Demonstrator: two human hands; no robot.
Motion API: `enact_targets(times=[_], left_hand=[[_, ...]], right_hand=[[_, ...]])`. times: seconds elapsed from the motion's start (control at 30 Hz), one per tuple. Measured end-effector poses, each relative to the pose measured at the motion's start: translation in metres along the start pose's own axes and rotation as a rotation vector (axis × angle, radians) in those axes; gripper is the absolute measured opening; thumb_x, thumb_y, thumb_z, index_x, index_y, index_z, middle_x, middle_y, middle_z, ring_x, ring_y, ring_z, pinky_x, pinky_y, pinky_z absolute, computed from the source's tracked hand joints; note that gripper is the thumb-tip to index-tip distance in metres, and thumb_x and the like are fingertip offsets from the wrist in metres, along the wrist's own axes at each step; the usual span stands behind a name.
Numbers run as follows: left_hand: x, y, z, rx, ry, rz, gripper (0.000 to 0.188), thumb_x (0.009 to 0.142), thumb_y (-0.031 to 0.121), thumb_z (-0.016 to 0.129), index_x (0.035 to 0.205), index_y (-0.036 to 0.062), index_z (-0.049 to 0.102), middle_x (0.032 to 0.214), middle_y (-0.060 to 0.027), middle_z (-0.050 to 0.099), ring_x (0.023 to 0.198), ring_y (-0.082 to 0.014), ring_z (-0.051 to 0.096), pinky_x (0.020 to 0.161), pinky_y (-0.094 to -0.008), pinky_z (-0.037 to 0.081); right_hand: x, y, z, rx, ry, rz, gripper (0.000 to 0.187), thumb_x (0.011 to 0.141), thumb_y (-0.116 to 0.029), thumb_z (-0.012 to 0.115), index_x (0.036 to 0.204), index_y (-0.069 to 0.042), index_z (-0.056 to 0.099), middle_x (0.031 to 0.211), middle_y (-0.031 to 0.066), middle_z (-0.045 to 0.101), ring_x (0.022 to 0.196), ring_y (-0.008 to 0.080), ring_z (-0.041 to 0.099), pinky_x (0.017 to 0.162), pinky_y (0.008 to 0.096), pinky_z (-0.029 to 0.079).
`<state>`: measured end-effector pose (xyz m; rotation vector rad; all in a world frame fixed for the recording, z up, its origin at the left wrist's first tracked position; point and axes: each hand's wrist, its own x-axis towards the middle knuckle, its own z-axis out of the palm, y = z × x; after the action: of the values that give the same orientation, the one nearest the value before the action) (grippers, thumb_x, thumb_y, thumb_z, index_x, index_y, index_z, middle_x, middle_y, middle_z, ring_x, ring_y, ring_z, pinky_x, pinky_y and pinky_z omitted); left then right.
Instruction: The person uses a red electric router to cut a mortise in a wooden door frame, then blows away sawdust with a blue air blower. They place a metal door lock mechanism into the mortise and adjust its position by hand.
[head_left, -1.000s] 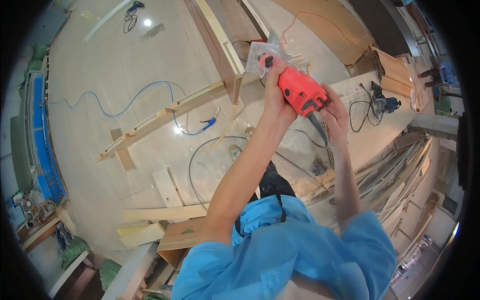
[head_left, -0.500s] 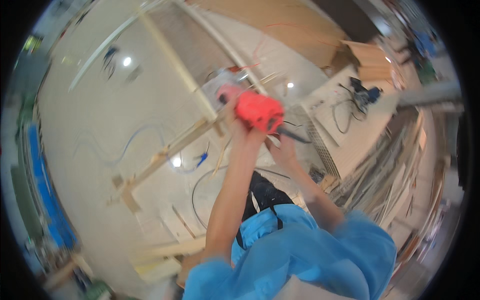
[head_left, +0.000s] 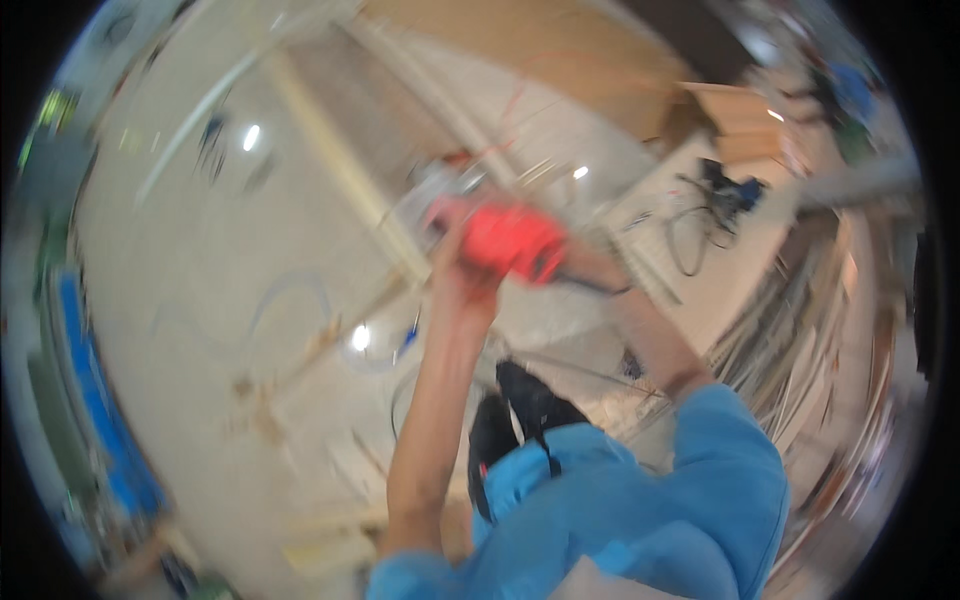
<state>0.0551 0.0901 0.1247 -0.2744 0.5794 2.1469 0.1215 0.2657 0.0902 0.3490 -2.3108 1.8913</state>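
A red corded power tool (head_left: pixel 510 240), blurred by motion, is held out in front of me. A greyish metal or clear part (head_left: pixel 437 190) shows around its far left end, but its exact kind cannot be made out. My left hand (head_left: pixel 468 278) is closed around the tool's near left side. At the tool's right end, my right hand (head_left: pixel 588 264) lies beside or behind the body, its fingers hidden and smeared. The dark cord (head_left: pixel 597 287) leaves the tool's rear close to that hand. Below stands a pale wooden frame (head_left: pixel 345 155) on the floor.
To the right, a dark corded power tool (head_left: pixel 728 190) rests on a light board (head_left: pixel 690 255). Many thin wood strips (head_left: pixel 770 330) are heaped beyond my right arm. Small blue-handled pliers or a similar tool (head_left: pixel 406 338) lie on the floor (head_left: pixel 200 330).
My right hand has moved forward from below the tool's rear to its right side. The tool and my left hand have shifted slightly left and toward me.
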Motion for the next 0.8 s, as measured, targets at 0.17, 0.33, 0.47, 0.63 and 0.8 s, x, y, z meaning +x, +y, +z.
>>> enact_targets(times=[0.17,0.33,0.47,0.63,0.8], left_hand=[[0.012,-0.008,0.017,-0.038,0.055,-0.086,0.051,0.089,0.052,0.077,0.122,0.0150,0.064,0.115,-0.0002,0.070,0.107,-0.0178,0.065,0.095,-0.0382,0.047],[0.014,-0.008,0.032,-0.133,0.138,-0.100,0.052,0.089,0.056,0.077,0.125,0.0208,0.063,0.116,0.0022,0.068,0.109,-0.0169,0.062,0.099,-0.0372,0.041],[0.013,0.001,0.036,-0.101,0.132,-0.055,0.053,0.093,0.064,0.067,0.128,0.0246,0.061,0.122,0.0010,0.067,0.117,-0.0184,0.058,0.106,-0.0389,0.038],[0.010,0.013,0.034,-0.096,0.100,0.041,0.060,0.100,0.066,0.054,0.134,0.0174,0.058,0.132,-0.0032,0.065,0.127,-0.0223,0.053,0.112,-0.0414,0.035],[-0.045,-0.029,-0.024,0.288,0.133,0.293,0.055,0.107,0.050,0.052,0.139,0.0051,0.056,0.130,-0.0111,0.066,0.127,-0.0255,0.055,0.112,-0.0391,0.038]], right_hand=[[0.032,-0.004,-0.015,-0.183,0.125,-0.084,0.101,0.063,-0.026,0.099,0.147,-0.002,0.047,0.147,0.0128,0.055,0.134,0.0255,0.055,0.112,0.0413,0.046],[0.054,-0.020,-0.003,0.052,0.238,-0.167,0.088,0.066,-0.018,0.098,0.141,-0.005,0.054,0.150,0.0157,0.053,0.139,0.0303,0.052,0.113,0.0461,0.045],[0.064,-0.011,0.009,0.114,0.237,-0.142,0.072,0.072,-0.012,0.092,0.136,-0.002,0.058,0.142,0.0158,0.059,0.129,0.0259,0.059,0.106,0.0411,0.051],[0.077,-0.004,0.019,0.097,0.344,-0.001,0.055,0.079,-0.001,0.081,0.130,0.001,0.060,0.128,0.0166,0.067,0.116,0.0257,0.067,0.100,0.0391,0.056],[0.119,0.024,0.026,0.327,0.557,-0.214,0.043,0.079,0.002,0.082,0.117,0.001,0.063,0.107,0.0103,0.073,0.097,0.0194,0.072,0.087,0.0364,0.060]])
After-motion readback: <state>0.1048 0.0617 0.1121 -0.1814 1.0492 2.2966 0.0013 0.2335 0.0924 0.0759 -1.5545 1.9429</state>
